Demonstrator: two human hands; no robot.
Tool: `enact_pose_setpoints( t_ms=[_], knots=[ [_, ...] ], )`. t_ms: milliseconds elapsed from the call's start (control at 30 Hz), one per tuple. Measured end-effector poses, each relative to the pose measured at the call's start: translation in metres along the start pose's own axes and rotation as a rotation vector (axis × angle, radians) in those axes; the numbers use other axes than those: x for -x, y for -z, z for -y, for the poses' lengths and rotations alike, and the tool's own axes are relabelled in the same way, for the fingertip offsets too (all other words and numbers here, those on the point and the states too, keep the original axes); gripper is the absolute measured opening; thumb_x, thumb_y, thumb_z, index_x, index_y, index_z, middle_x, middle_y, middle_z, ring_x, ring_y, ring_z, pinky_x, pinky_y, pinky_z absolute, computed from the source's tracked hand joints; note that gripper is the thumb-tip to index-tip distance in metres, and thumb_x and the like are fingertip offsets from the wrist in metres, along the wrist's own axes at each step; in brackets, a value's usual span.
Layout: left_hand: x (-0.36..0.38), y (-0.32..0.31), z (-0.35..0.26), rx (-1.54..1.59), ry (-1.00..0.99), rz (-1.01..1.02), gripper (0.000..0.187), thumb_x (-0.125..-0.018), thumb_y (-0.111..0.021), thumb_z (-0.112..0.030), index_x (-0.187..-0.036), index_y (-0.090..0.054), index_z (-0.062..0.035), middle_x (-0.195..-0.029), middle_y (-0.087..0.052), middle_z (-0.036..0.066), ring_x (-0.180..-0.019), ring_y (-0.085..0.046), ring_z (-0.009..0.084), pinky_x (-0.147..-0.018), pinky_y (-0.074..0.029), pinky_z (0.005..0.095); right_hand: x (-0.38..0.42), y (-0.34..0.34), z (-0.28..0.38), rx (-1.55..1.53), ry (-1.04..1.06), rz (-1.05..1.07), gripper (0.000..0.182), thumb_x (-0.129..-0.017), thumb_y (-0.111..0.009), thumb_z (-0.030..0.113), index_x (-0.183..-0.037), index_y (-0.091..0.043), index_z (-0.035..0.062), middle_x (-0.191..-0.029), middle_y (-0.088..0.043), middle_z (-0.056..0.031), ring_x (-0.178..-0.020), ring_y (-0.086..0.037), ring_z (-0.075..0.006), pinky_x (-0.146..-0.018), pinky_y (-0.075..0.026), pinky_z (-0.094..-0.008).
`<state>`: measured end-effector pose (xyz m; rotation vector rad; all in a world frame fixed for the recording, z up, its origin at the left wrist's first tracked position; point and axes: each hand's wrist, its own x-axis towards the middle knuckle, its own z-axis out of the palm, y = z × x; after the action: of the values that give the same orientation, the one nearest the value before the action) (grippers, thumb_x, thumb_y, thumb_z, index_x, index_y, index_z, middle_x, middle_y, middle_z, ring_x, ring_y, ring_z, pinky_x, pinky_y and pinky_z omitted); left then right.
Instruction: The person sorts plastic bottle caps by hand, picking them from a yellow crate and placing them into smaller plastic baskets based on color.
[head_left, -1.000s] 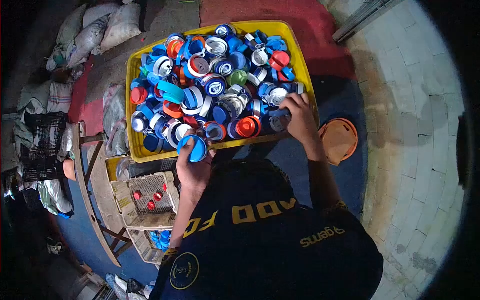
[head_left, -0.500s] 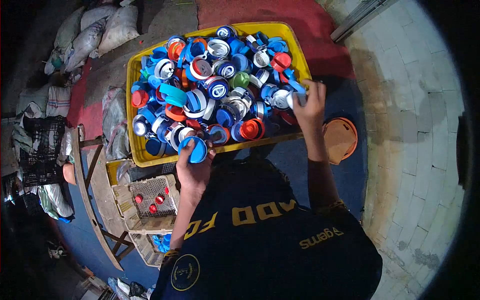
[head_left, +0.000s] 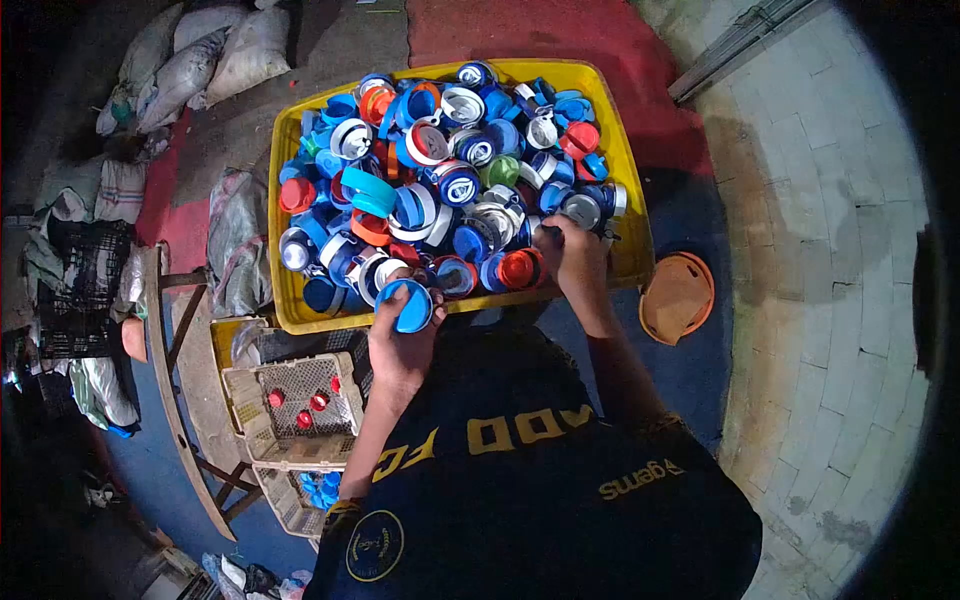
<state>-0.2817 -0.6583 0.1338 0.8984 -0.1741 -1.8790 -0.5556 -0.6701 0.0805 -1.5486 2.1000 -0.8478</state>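
Note:
A yellow tray [head_left: 643, 215] is heaped with blue, white, red, orange and green plastic lids. My left hand [head_left: 401, 352] grips a blue lid [head_left: 411, 308] at the tray's near edge, left of centre. Over the right part of the heap, my right hand [head_left: 577, 258] has its fingers closed, touching the lids beside a round grey-white lid [head_left: 581, 210]. Whether anything is pinched between those fingertips is hidden. A teal lid [head_left: 369, 192] and a red-orange lid [head_left: 517, 268] lie on the pile between and behind the hands.
Below left of the tray is a beige crate [head_left: 262, 408] with several red caps, and another crate [head_left: 284, 496] with blue pieces. A wooden frame [head_left: 172, 385] stands left. An orange round item [head_left: 678, 298] lies right, near the block wall [head_left: 810, 300]. Sacks [head_left: 245, 60] lie at the upper left.
My right hand has moved left and down from the tray's right edge, and the white piece it held no longer shows in it. My left hand still holds the blue lid. The view has shifted slightly.

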Motion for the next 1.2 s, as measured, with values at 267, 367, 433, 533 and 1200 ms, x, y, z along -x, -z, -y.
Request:
enact_pose_setpoints(
  t_ms=[267, 367, 433, 533, 1200],
  knots=[
    [-0.002, 0.000, -0.005, -0.037, 0.021, 0.019, 0.037, -0.090, -0.070, -0.026, -0.123, -0.059, -0.0123, -0.108, -0.062, 0.004, -0.097, -0.063, 0.0220, -0.082, -0.050, 0.0347, 0.006, -0.016, -0.016, 0.071, -0.032, -0.033, 0.032, -0.090, -0.065, 0.016, -0.120, -0.068, 0.0066, -0.102, -0.071, -0.0263, -0.100, -0.068, -0.0437, -0.085, -0.053, -0.0521],
    [-0.001, -0.001, -0.006, -0.038, 0.025, 0.019, 0.036, -0.091, -0.070, -0.026, -0.122, -0.059, -0.0125, -0.107, -0.062, 0.004, -0.096, -0.063, 0.0217, -0.082, -0.050, 0.0345, 0.004, -0.011, -0.008, 0.144, -0.092, 0.028, 0.039, -0.087, -0.064, 0.012, -0.126, -0.066, 0.0085, -0.104, -0.071, -0.0251, -0.101, -0.068, -0.0439, -0.085, -0.054, -0.0522],
    [-0.001, 0.001, -0.006, -0.037, 0.026, 0.030, 0.035, -0.091, -0.070, -0.026, -0.122, -0.059, -0.0124, -0.106, -0.062, 0.004, -0.096, -0.064, 0.0216, -0.082, -0.050, 0.0344, 0.003, -0.005, -0.001, 0.193, -0.099, 0.076, 0.044, -0.086, -0.064, 0.012, -0.129, -0.064, 0.0101, -0.105, -0.072, -0.0236, -0.102, -0.068, -0.0433, -0.086, -0.054, -0.0517],
    [-0.004, 0.006, -0.006, -0.042, 0.025, 0.043, 0.035, -0.091, -0.070, -0.026, -0.121, -0.059, -0.0121, -0.106, -0.062, 0.004, -0.096, -0.063, 0.0215, -0.082, -0.050, 0.0343, 0.000, 0.001, -0.001, 0.248, -0.031, 0.127, 0.046, -0.085, -0.068, 0.016, -0.131, -0.064, 0.0131, -0.109, -0.072, -0.0217, -0.104, -0.068, -0.0413, -0.088, -0.054, -0.0495],
    [-0.002, 0.006, -0.012, -0.077, 0.032, 0.033, 0.033, -0.091, -0.069, -0.026, -0.118, -0.058, -0.0115, -0.102, -0.062, 0.005, -0.097, -0.064, 0.0219, -0.084, -0.050, 0.0345, -0.028, 0.046, -0.016, 0.095, 0.295, 0.307, 0.049, -0.071, -0.089, 0.021, -0.112, -0.071, 0.0018, -0.076, -0.068, -0.0139, -0.068, -0.067, -0.0220, -0.062, -0.050, -0.0361]
  ],
)
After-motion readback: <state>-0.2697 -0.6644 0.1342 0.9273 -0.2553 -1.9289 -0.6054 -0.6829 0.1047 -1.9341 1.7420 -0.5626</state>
